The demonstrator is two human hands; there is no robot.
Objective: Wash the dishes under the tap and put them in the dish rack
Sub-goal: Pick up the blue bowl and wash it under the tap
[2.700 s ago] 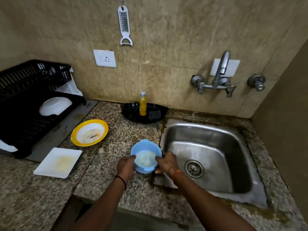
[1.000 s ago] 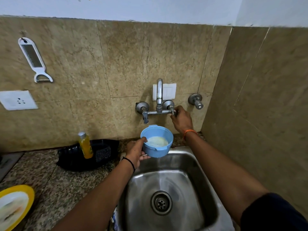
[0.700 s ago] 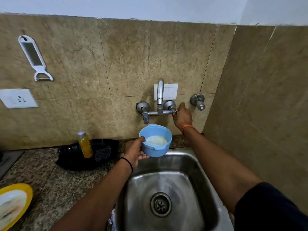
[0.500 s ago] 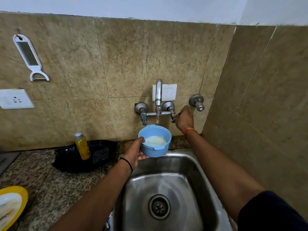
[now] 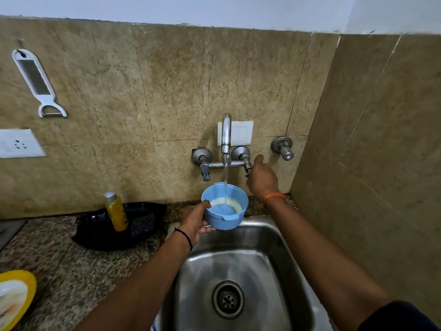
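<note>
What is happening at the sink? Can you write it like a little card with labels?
water: running from the tap into the blue bowl
bowl: held over the sink, pale residue inside
left hand: grips the bowl's side
right hand: at the tap's right handle; grip unclear
counter: yellow soap bottle in a black tray, yellow-rimmed dirty plate

I count one blue bowl under one running tap, which carries two lever handles; one separate valve sits on the wall to its right. One steel sink with one drain. On the surface: one black tray holding one yellow bottle and one scrub pad, plus one yellow-rimmed plate at the frame edge. On the wall: one grater-peeler, one socket, one switch plate. Two hands: left hand, right hand.
</note>
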